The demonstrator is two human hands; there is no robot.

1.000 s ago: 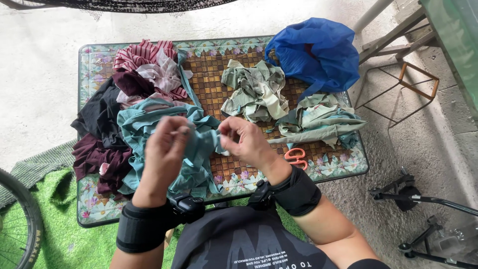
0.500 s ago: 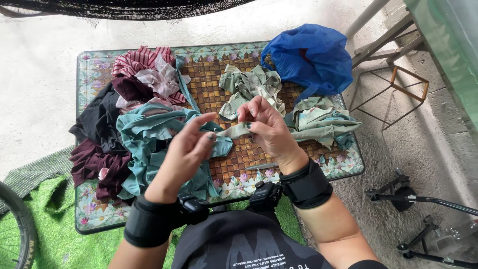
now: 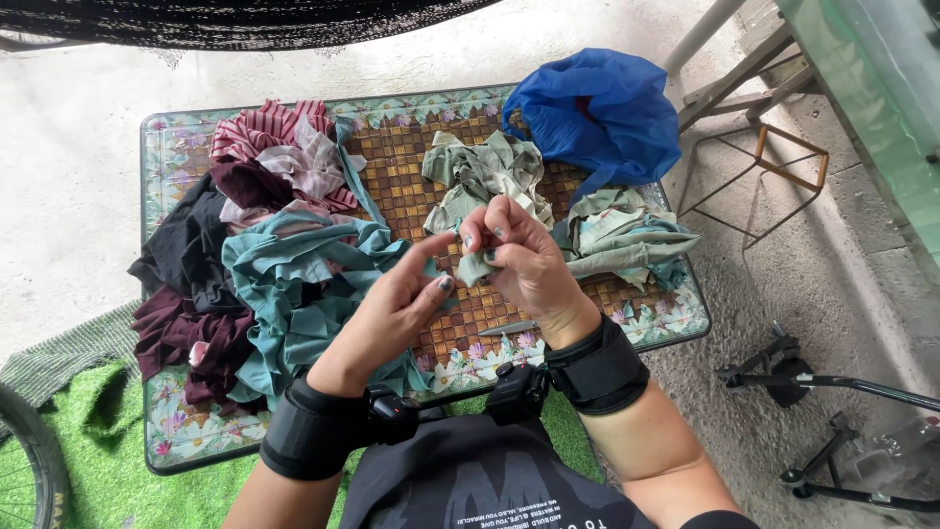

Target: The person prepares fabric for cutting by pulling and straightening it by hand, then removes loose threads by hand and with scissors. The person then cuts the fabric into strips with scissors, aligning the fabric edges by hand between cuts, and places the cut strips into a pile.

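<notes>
The scissors (image 3: 509, 328) are mostly hidden behind the right hand (image 3: 524, 264); only a blade tip is seen. The bicycle wheel (image 3: 29, 460) is cut off by the left and bottom edges. The small strip's (image 3: 472, 266) far end is covered by fingers.

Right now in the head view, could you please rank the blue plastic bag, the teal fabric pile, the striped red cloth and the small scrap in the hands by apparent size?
1. Teal fabric pile.
2. Blue plastic bag, somewhat smaller.
3. Striped red cloth, partly covered, so unsure.
4. Small scrap, pinched by the right hand; smallest, though nearest the camera.
</notes>
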